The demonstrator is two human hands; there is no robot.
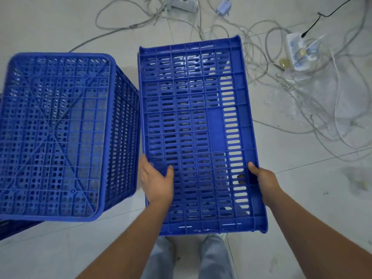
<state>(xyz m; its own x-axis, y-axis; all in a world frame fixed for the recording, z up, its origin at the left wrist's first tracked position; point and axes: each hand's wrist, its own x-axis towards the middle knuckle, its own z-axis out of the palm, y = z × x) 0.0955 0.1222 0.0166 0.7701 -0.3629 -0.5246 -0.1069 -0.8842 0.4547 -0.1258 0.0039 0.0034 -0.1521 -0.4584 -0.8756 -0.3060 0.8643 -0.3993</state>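
A blue slotted plastic crate (213,125) is held above the floor in front of me, one flat slotted face turned up toward the camera. My left hand (158,183) grips its left edge near the close end, thumb lying on the slotted face. My right hand (261,178) grips the right edge, thumb on top and fingers hidden behind the rim. A second blue perforated crate (54,135) stands upside down to the left, its ribbed bottom facing up, close beside the held one.
A tangle of pale cables (261,63), a power strip (298,50) and clear plastic wrapping (322,101) lie on the tiled floor at the back and right. My legs (191,258) show below the held crate. Another dark blue crate edge (12,228) peeks out at lower left.
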